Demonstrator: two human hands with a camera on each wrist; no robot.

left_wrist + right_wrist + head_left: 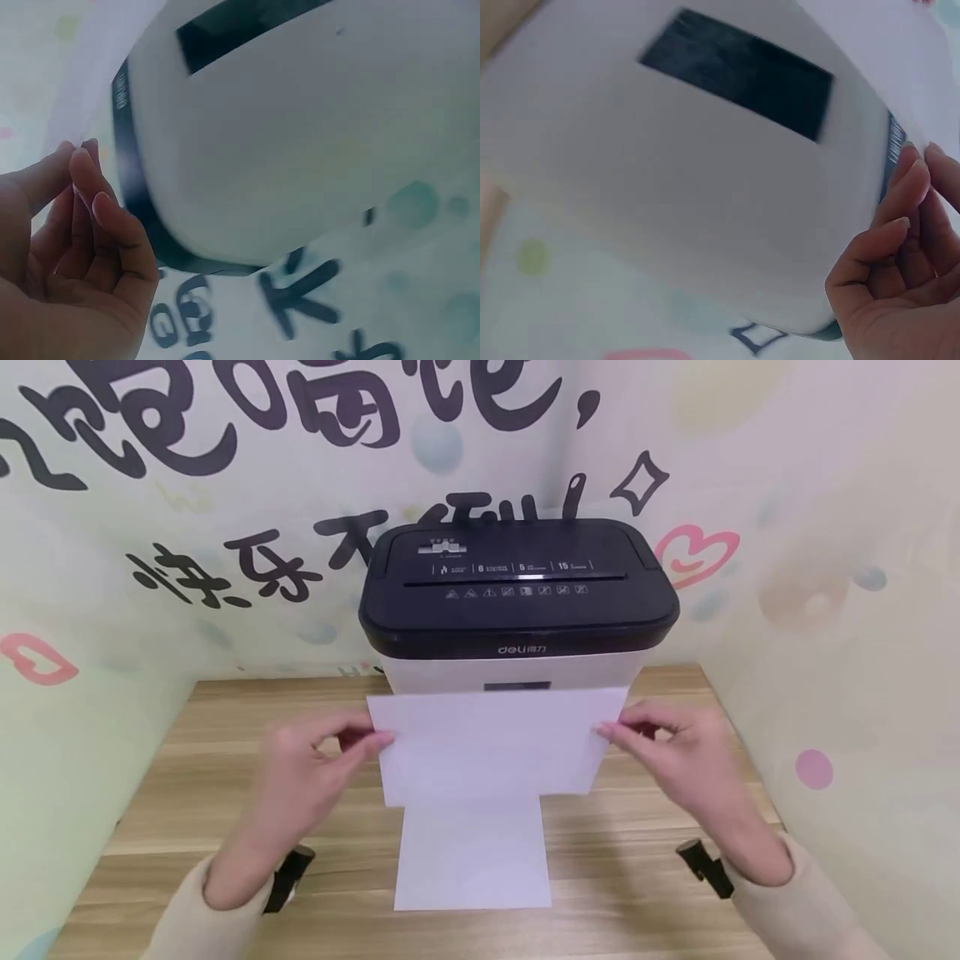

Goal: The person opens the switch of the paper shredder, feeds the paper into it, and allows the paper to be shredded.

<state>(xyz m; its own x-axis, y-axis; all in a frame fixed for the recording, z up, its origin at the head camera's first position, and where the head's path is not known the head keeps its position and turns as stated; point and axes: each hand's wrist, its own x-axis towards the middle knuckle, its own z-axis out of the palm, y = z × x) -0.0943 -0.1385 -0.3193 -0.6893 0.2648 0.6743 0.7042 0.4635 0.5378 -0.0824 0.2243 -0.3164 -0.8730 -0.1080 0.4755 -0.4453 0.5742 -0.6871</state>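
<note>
A sheet of white paper (495, 743) is held up in front of a paper shredder (517, 618), which has a dark top and a white body. My left hand (315, 768) pinches the sheet's left edge between thumb and fingers. On the other side, the right edge is pinched by my right hand (682, 756). The left wrist view shows the left hand (82, 255) beside the shredder's white front. In the right wrist view, the right hand (904, 255) grips the paper (900, 60) near its edge. Below lies a second white sheet (472, 856), its far part hidden by the held one.
The shredder's narrow feed slot (517, 579) runs across its top, and a dark window (517, 686) marks its front. Beneath everything is a wood-grain table (315, 868). Walls with lettering and coloured shapes (697, 556) close in the back and sides.
</note>
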